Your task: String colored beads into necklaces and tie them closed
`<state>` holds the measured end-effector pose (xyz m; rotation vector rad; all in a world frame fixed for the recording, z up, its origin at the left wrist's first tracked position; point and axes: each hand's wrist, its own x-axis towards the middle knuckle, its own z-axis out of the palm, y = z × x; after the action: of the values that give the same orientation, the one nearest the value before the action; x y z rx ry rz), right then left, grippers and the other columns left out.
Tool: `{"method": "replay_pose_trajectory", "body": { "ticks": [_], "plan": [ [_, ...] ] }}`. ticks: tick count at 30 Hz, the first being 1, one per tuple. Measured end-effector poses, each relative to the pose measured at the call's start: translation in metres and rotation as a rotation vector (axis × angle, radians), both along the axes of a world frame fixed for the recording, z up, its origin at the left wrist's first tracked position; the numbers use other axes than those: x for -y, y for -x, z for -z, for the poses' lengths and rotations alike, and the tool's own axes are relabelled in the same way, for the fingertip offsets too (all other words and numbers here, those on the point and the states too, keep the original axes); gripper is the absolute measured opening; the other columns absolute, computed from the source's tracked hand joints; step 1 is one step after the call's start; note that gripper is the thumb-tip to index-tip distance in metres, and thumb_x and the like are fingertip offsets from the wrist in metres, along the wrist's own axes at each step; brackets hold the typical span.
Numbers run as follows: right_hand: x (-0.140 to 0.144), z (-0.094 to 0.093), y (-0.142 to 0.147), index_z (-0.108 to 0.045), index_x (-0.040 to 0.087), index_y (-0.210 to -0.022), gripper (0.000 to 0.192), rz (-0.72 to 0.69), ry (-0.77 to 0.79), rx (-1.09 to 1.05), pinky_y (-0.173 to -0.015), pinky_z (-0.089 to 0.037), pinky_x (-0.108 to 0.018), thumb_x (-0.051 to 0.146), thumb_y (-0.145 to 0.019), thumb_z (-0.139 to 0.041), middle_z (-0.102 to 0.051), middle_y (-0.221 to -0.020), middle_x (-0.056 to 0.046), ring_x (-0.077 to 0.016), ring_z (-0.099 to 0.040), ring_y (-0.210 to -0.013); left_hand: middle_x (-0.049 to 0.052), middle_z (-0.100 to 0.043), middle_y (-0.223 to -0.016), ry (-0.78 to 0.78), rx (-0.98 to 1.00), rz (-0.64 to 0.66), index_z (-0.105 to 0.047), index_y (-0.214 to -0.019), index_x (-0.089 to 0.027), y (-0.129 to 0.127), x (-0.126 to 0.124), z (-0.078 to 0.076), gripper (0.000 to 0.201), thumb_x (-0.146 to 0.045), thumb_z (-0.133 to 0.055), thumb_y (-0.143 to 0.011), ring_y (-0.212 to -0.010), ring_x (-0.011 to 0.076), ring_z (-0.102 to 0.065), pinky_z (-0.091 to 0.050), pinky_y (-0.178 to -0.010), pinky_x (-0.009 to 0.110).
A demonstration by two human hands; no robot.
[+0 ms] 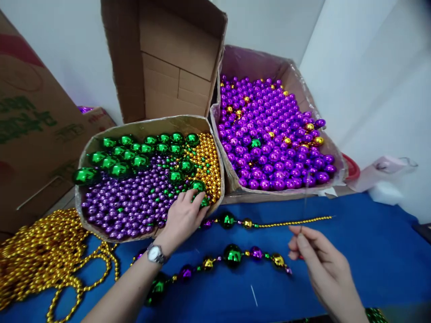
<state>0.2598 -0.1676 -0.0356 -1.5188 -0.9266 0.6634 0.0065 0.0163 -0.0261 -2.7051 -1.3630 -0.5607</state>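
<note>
My left hand, with a watch on its wrist, reaches into the front right of a plastic-lined box. Its fingers curl around a shiny green bead among the gold and small green ones. At the right, my right hand pinches a thin needle-like wire that points upward, blurred and faint. Between my hands on the blue cloth lies a strand of green, purple and gold beads. Behind it, another strand ends in a row of small gold beads.
A second box at the back right holds purple balls with some gold. Gold bead chains lie heaped at the left, below a large carton. An open carton stands behind. A white stick lies on the blue cloth.
</note>
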Motion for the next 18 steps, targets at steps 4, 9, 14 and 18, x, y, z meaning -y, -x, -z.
{"method": "replay_pose_trajectory", "body": {
  "ticks": [4,9,14,18],
  "plan": [
    [-0.009,0.007,0.017,-0.062,0.021,-0.104,0.026,-0.222,0.094,0.139,-0.064,-0.054,-0.025,0.039,-0.091,-0.049,-0.066,-0.086,-0.005,-0.016,-0.065,-0.07,0.012,-0.052,-0.12,0.132,0.019,0.014,-0.05,-0.123,-0.02,0.006,-0.007,0.012,0.037,-0.033,-0.047,-0.089,-0.103,0.0266,-0.055,-0.049,-0.081,0.037],
    [-0.013,0.012,0.026,-0.062,0.023,-0.095,0.021,-0.357,0.08,0.383,-0.069,-0.048,-0.026,0.032,-0.095,-0.042,-0.06,-0.093,-0.005,-0.0174,-0.061,-0.081,0.009,-0.055,-0.118,0.47,0.556,0.042,-0.051,-0.122,-0.02,0.008,0.0,0.0,0.041,-0.035,-0.055,-0.084,-0.106,0.0251,-0.055,-0.046,-0.091,0.041],
    [-0.01,0.02,0.037,-0.06,0.024,-0.101,0.019,-0.418,0.044,0.419,-0.069,-0.045,-0.024,0.025,-0.095,-0.042,-0.058,-0.088,-0.003,-0.0156,-0.058,-0.079,0.006,-0.062,-0.109,1.182,1.456,0.05,-0.055,-0.116,-0.022,-0.001,0.014,-0.02,0.033,-0.032,-0.058,-0.084,-0.097,0.0224,-0.062,-0.054,-0.079,0.037],
    [-0.008,0.028,0.046,-0.058,0.024,-0.106,0.02,-0.483,-0.035,0.461,-0.071,-0.044,-0.025,0.019,-0.095,-0.042,-0.057,-0.09,-0.003,-0.0153,-0.057,-0.081,0.011,-0.067,-0.102,1.395,1.729,-0.008,-0.062,-0.098,-0.013,-0.015,0.024,-0.023,0.022,-0.03,-0.06,-0.084,-0.093,0.0245,-0.065,-0.056,-0.078,0.033]
  ]
}}
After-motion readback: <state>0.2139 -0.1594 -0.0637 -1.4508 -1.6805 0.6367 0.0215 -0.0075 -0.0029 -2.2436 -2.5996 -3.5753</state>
